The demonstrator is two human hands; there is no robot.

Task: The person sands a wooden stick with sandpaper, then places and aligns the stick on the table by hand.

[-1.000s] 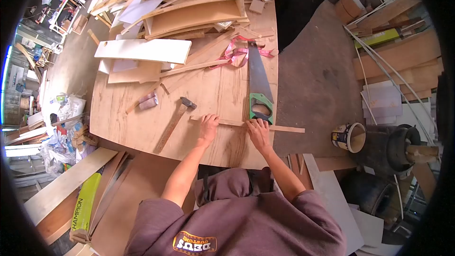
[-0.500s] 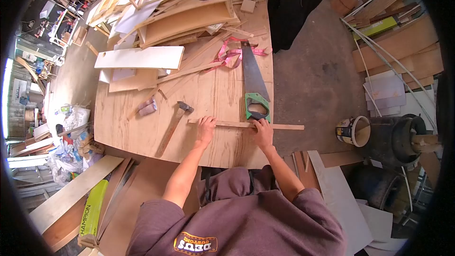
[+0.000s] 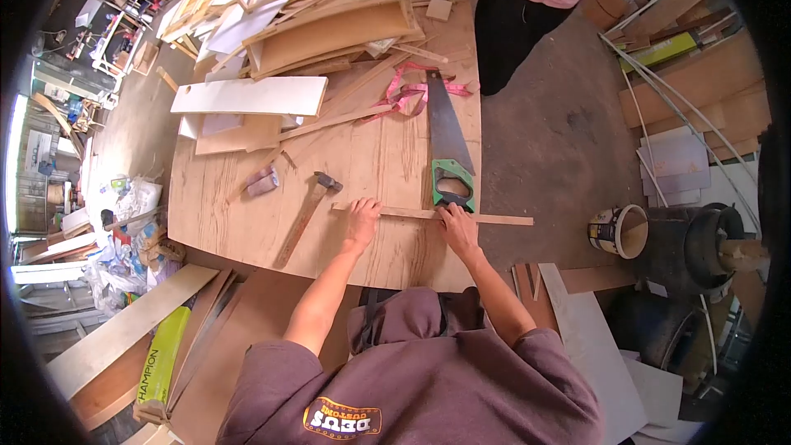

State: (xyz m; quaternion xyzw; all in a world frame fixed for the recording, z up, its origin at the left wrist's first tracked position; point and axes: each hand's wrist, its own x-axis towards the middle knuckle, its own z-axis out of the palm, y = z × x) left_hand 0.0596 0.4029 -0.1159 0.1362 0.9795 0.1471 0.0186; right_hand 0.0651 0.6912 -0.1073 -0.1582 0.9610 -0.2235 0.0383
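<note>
A thin wooden strip (image 3: 408, 213) lies crosswise near the front edge of the wooden tabletop (image 3: 354, 165), its right end jutting past the table's side. My left hand (image 3: 362, 221) grips it close to its left end. Right of the middle, my right hand (image 3: 458, 224) has its fingers curled over the strip. Just beyond those fingers rests a handsaw (image 3: 450, 133), its green handle toward me and its blade pointing away. A hammer (image 3: 306, 216) lies left of my left hand, head away from me. Farther off, a pink measuring tape (image 3: 405, 101) is bunched beside the saw blade.
Scrap wood (image 3: 329, 33) is heaped at the table's far side, with a white board (image 3: 251, 96) in front. A small cylindrical object (image 3: 262, 181) lies left of the hammer. Another person (image 3: 527, 16) stands at the far right corner. A bucket (image 3: 618, 231) stands on the right.
The whole view has shifted slightly to the right. Both hands keep their places on the strip, and the tools lie as before.
</note>
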